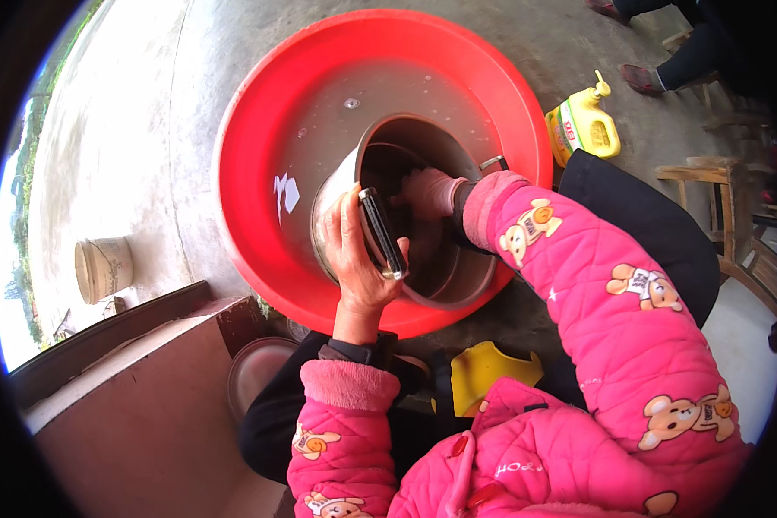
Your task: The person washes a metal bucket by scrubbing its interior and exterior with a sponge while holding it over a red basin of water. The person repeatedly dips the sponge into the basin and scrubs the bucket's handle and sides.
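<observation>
A large red plastic basin (252,129) holds cloudy water. Inside it a deep metal pot (337,188) lies tilted, its mouth facing me. My left hand (356,252) is at the pot's near left rim, with the palm and thumb against a black side handle (383,233). Deep in the pot's mouth is my right hand (430,193), blurred, in what looks like a pale pink glove; its fingertips and anything they hold are hidden in shadow. A second handle (493,164) shows at the pot's far right side.
A yellow pump bottle (583,123) stands right of the basin. A bucket (103,269) is on the concrete floor at left, beyond a low wall (149,401). A round lid (259,372) lies near my left knee. Wooden stools (699,173) and another person's legs (686,58) are at right.
</observation>
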